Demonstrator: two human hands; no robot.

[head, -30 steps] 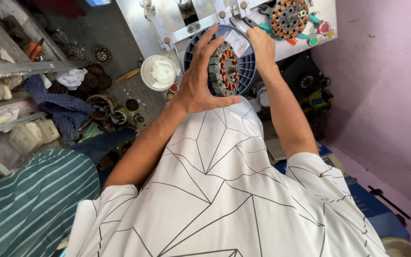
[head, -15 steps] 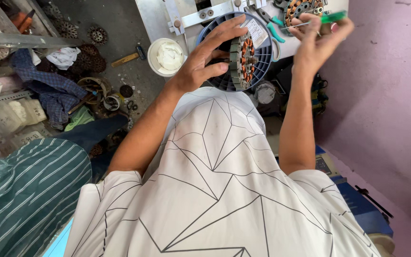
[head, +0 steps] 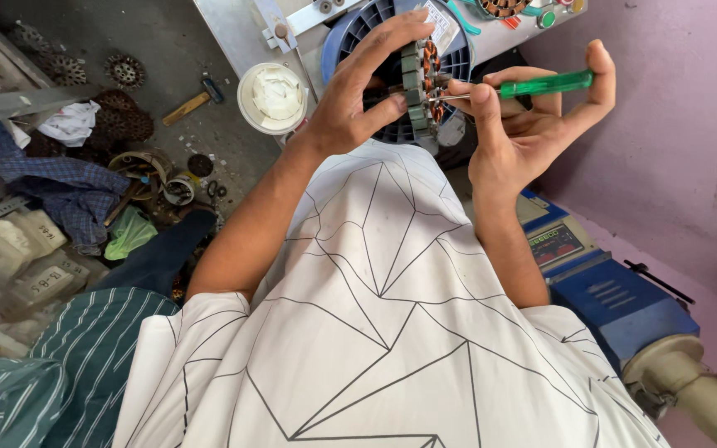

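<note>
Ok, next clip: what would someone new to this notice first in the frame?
Top centre, the left hand grips a ring-shaped motor stator with copper windings, while the right hand pinches a green-handled screwdriver with its tip at the windings. Behind them sits a blue slotted fan housing. The white shirt with black lines fills the lower frame, and a white lidded tub stands on the cluttered floor to the left.

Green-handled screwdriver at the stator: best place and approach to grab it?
Take the screwdriver by its green handle, coming from the right end. The handle lies roughly level and its outer half is free; the right hand already pinches it there. The metal tip is buried in the stator that the left hand steadies.
</note>
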